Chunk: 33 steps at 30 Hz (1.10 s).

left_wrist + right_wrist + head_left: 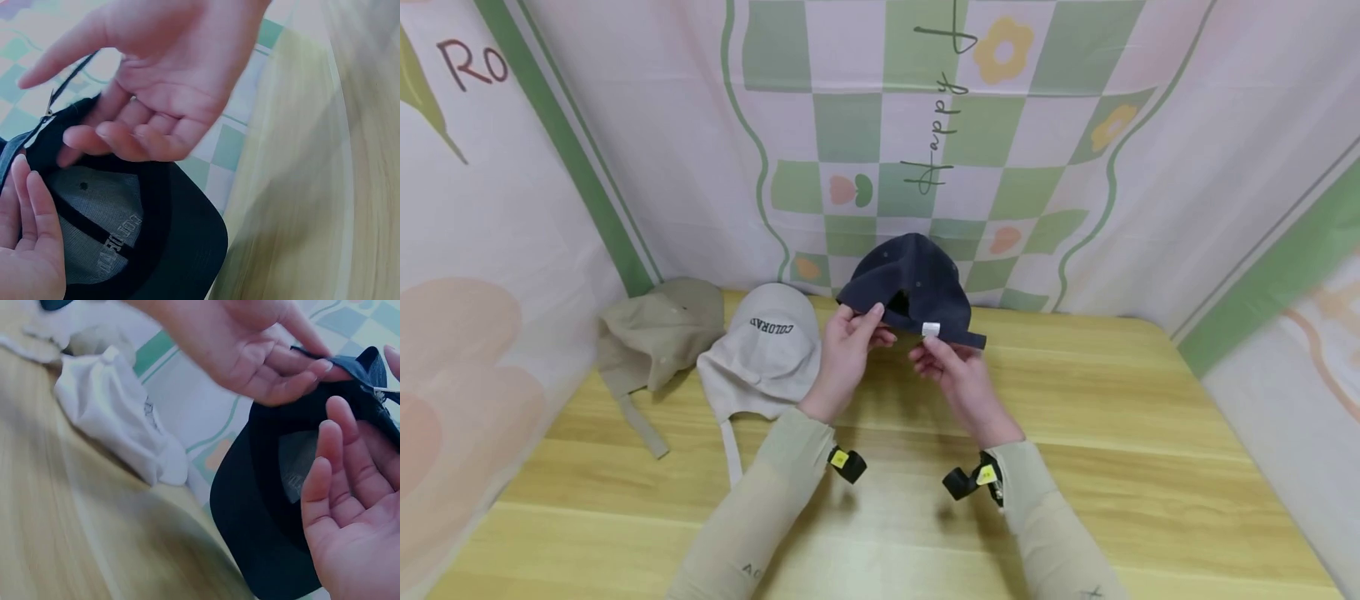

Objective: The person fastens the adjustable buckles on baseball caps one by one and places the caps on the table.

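Note:
A dark navy baseball cap [917, 275] is held up above the table, its back opening toward me. My left hand [853, 346] pinches the rim on the left of that opening, thumb on the outside. On the other side my right hand [958, 379] pinches the rim by a small white tag [931, 329], and a short strap end sticks out to the right. In the left wrist view, the cap's brim [200, 231] points away, and stitched lettering shows inside the crown. A metal buckle [49, 114] sits on the strap. The cap hides some fingertips.
A light grey cap [771, 333] with dark lettering lies to the left on the wooden table [1120, 467], its strap hanging toward me. Beyond it sits a khaki cap [662, 329], strap also loose. A patterned cloth [910, 125] rises behind the table.

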Tool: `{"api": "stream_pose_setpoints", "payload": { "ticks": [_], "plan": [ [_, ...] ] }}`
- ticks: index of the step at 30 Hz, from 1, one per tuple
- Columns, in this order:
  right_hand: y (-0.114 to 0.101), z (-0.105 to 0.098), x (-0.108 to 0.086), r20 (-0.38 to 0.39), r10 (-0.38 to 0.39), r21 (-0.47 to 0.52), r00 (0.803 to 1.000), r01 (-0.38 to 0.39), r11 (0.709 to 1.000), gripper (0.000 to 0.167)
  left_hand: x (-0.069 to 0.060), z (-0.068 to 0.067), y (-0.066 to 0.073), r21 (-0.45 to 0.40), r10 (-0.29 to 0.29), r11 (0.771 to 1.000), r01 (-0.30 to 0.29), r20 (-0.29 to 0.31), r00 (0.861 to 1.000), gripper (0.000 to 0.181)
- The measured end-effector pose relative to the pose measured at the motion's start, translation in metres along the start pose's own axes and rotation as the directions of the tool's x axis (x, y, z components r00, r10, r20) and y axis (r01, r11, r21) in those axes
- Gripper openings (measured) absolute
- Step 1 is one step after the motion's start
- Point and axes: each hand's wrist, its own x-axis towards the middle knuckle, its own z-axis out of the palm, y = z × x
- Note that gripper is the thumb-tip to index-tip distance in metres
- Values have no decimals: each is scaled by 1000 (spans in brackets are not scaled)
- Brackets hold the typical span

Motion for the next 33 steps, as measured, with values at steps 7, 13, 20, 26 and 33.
{"api": "stream_pose_setpoints", "payload": {
  "ticks": [7,13,20,26,33],
  "plan": [
    [-3,4,1,-72,-2,135,997,12,991,11,-2,2,-3,-11,-10,1000,10,21,1000,5],
    [-5,6,4,-94,0,194,996,18,981,10,-3,2,-4,-5,-1,1000,1,20,1000,4],
    [-9,6,5,-71,-16,169,997,27,985,4,-4,1,-4,-3,-12,1000,12,6,1000,4],
    [-12,4,5,-60,-31,142,998,39,989,6,-4,0,-5,-2,-13,1000,13,6,1000,4],
    [-13,4,4,-52,-33,116,998,38,993,6,-4,-1,-6,-4,-5,1000,5,10,1000,5]
  ]
}}
